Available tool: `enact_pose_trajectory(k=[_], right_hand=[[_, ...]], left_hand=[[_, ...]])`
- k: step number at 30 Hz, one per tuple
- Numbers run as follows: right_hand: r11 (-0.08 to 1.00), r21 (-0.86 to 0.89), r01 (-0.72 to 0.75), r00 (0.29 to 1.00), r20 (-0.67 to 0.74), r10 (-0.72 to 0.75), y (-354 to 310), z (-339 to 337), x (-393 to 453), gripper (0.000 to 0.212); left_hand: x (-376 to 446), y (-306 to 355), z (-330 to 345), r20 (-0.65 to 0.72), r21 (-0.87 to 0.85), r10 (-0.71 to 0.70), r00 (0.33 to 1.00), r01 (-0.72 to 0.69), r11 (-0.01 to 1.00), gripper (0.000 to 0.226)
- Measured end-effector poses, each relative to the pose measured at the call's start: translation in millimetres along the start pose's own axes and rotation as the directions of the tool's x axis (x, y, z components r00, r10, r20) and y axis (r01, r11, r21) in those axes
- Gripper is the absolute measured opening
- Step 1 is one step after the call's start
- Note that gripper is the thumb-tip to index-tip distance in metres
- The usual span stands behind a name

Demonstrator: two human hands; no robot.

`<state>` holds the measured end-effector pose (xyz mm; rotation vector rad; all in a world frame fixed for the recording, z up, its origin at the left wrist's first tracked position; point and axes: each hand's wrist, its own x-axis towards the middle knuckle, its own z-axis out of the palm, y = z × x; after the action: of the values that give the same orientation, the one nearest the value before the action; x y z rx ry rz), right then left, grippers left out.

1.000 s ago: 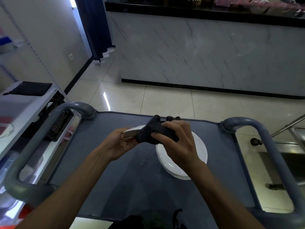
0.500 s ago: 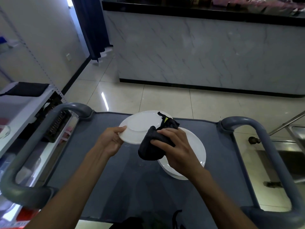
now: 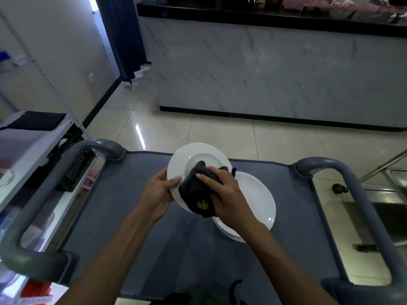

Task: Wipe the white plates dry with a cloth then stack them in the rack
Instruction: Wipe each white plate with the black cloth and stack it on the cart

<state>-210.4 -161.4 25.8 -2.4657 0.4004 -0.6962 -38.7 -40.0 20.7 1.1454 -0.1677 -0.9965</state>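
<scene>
Hands meet over a grey plastic service cart (image 3: 136,216) in the lower centre of the frame. The left hand (image 3: 159,191) grips the near-left rim of a round white ceramic plate (image 3: 196,158), thumb lying on the face that is turned up and the other fingers curled underneath, so the plate is held up and tilted above the cart top. The right hand (image 3: 224,193) is curled around a bunched dark grey cloth (image 3: 196,190) with a small yellow-green patch, pressing it against the lower right part of the held plate's face. Just right of and below this plate, partly covered by the right hand and wrist, a short stack of white plates (image 3: 255,199) rests on the cart top, right of centre.

Curved grey handles rise on both sides of the cart, one at the left (image 3: 44,194) and one at the right (image 3: 352,194). At the left edge of the frame stands a white shelf unit (image 3: 28,142) with a folded black cloth (image 3: 33,121) on top. A steel sink (image 3: 394,208) shows at the right edge. Across the upper frame runs a marble-patterned counter front (image 3: 275,73) with a black top, above glossy cream floor tiles (image 3: 220,133).
</scene>
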Motion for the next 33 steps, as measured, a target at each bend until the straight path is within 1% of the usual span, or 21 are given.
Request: enact_pose_trajectory(k=[3, 9, 13, 17, 19, 20, 23, 28, 30, 33], right_hand=[[0.999, 0.027, -0.042, 0.999, 0.006, 0.041, 0.8, 5.0, 5.9, 0.054], [0.990, 0.084, -0.112, 0.992, -0.056, 0.117, -3.0, 11.8, 21.0, 0.059], [0.981, 0.117, -0.157, 0.984, -0.063, 0.165, -4.7, 14.1, 33.8, 0.059], [0.950, 0.177, -0.259, 0.951, -0.124, 0.283, -4.6, 15.5, 46.7, 0.058], [0.939, 0.179, -0.294, 0.935, -0.150, 0.322, -7.5, 16.8, 53.3, 0.057], [0.942, 0.165, -0.291, 0.934, -0.165, 0.317, -10.0, 17.5, 55.7, 0.057], [0.972, 0.089, -0.220, 0.952, -0.199, 0.233, -17.8, 19.7, 58.4, 0.057], [0.992, 0.036, -0.123, 0.985, -0.114, 0.126, -24.2, 21.9, 55.4, 0.053], [0.996, 0.015, -0.089, 0.990, -0.104, 0.090, -23.5, 22.5, 54.1, 0.054], [1.000, -0.018, -0.003, 0.986, -0.167, 0.000, -19.6, 21.7, 56.6, 0.045]], left_hand=[[-2.0, -4.5, -0.6, 0.020, 0.038, 0.041, 0.999, -0.042, 0.998, 0.041], [-6.8, -5.0, -8.9, 0.080, 0.016, 0.071, 0.994, -0.073, 0.997, 0.042], [-8.5, -4.2, -11.5, 0.066, 0.035, 0.089, 0.994, -0.091, 0.995, 0.043], [-10.9, -3.7, -10.5, 0.046, 0.077, 0.111, 0.993, -0.115, 0.990, 0.048], [-12.1, -3.6, -10.0, 0.046, 0.091, 0.115, 0.992, -0.118, 0.989, 0.048], [-12.5, -3.3, -9.6, 0.050, 0.096, 0.118, 0.992, -0.122, 0.988, 0.047], [-13.3, -0.6, -9.0, 0.069, 0.091, 0.125, 0.990, -0.131, 0.987, 0.048], [-14.9, 5.5, -7.6, 0.097, 0.098, 0.143, 0.985, -0.152, 0.984, 0.047], [-16.2, 6.5, -7.1, 0.103, 0.104, 0.141, 0.985, -0.152, 0.983, 0.048], [-17.2, 6.9, -6.5, 0.119, 0.104, 0.129, 0.984, -0.142, 0.984, 0.047]])
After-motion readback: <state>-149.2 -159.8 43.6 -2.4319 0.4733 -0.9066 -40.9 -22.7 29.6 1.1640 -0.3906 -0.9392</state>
